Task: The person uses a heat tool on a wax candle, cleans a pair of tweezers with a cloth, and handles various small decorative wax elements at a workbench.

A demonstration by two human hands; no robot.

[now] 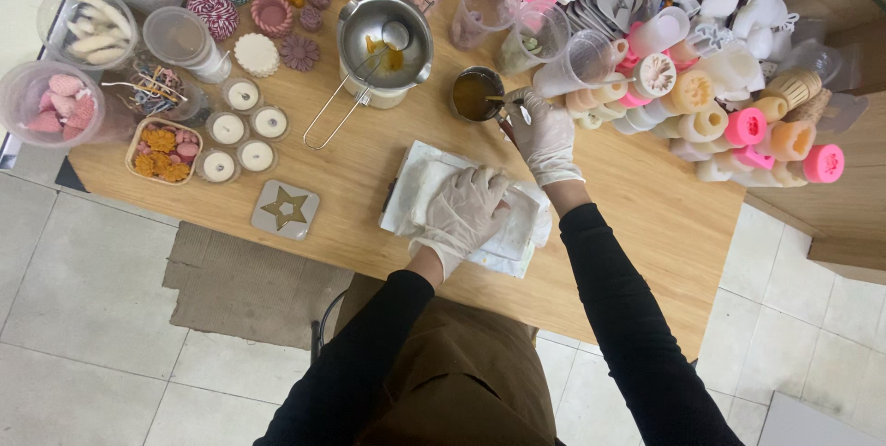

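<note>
Pressing white cloth (517, 225), left hand (464, 209) flat

A light wooden table (637, 183) bears a steel melting pot (384, 42), a small cup of amber liquid (476, 94), white cloths (461, 211), round white candles (242, 128), a star mould (285, 209) and heaped silicone moulds (729, 105)

You're in a candle-making workshop: round white candles in tins (242, 128), a steel melting pot (384, 40) and piled silicone moulds (729, 105) crowd your wooden counter (637, 197).
</note>
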